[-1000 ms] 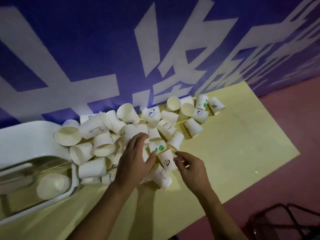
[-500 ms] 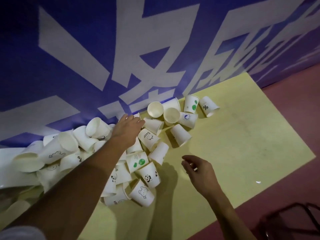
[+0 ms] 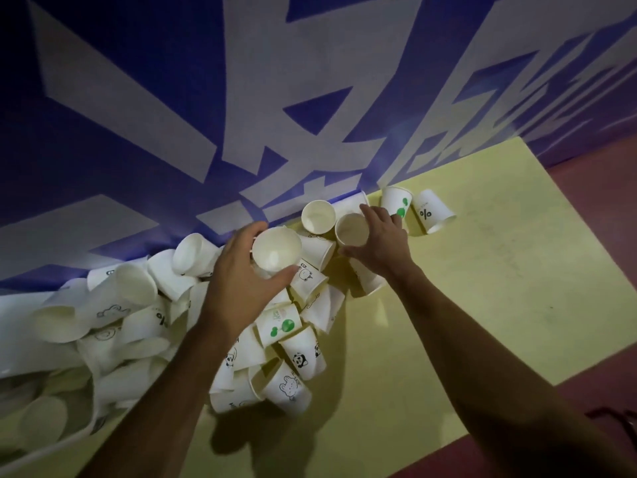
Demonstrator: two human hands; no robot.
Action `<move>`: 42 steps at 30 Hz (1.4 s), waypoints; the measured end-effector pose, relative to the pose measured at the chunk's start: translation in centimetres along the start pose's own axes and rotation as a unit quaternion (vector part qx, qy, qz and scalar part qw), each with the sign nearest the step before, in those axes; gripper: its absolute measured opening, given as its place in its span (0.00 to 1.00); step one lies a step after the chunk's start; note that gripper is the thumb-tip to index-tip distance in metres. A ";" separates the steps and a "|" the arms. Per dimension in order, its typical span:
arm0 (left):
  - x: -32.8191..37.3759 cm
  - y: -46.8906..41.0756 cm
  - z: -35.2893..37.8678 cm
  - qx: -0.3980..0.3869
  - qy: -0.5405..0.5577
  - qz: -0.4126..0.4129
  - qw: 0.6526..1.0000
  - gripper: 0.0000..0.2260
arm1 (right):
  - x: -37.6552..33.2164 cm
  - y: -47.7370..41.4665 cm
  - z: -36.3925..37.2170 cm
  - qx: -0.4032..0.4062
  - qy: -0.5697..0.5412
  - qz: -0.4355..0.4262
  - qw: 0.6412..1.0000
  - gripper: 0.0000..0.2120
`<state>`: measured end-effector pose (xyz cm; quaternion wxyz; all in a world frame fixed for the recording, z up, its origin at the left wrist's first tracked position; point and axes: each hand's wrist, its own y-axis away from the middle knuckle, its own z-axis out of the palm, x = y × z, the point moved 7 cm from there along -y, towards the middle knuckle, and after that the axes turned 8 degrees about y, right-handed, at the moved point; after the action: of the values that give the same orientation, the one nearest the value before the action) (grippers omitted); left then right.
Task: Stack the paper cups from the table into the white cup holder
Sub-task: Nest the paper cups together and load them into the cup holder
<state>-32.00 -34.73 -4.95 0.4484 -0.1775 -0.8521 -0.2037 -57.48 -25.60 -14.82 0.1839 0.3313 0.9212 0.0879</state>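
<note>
- Our left hand (image 3: 238,284) is wrapped round an upright open cup (image 3: 275,249), thumb and fingers clamped on its wall, lifted over the cup pile (image 3: 193,326).
- Our right hand (image 3: 382,241) has its fingers curled round a second open cup (image 3: 351,230) right of the pile; contact looks firm.
- Just beyond that cup: another open cup (image 3: 317,216), a green-dot cup (image 3: 396,205) and a % cup (image 3: 432,211), hard against the blue banner (image 3: 172,98).
- Yellow table (image 3: 499,288) is bare right of the pile, out to its edge.
- White cup holder (image 3: 20,312) sits at the pile's left, partly buried.
</note>
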 end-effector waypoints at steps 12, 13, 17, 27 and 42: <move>-2.1 3.6 -1.6 0.018 0.052 0.009 0.998 0.33 | -1.6 5.8 -4.4 0.091 -0.154 -0.027 0.983 0.39; -2.4 4.0 -1.9 0.018 0.058 0.007 0.998 0.33 | -2.4 7.4 -5.2 0.094 -0.181 -0.030 0.978 0.38; -3.2 6.4 -3.4 0.012 0.075 0.008 0.997 0.33 | -6.7 13.2 -6.8 0.105 -0.245 -0.061 0.962 0.35; -8.2 15.7 -15.3 0.056 0.093 0.060 0.992 0.28 | -21.2 23.4 -2.6 0.071 -0.273 -0.152 0.947 0.33; -23.4 24.2 -30.2 0.141 0.100 -0.002 0.985 0.31 | -37.4 32.0 7.3 0.012 -0.275 -0.154 0.949 0.34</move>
<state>13.14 -32.19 -4.43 0.5514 -0.0896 -0.8235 -0.0989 -9.45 -24.86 -1.91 0.4374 0.1986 0.8758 -0.0474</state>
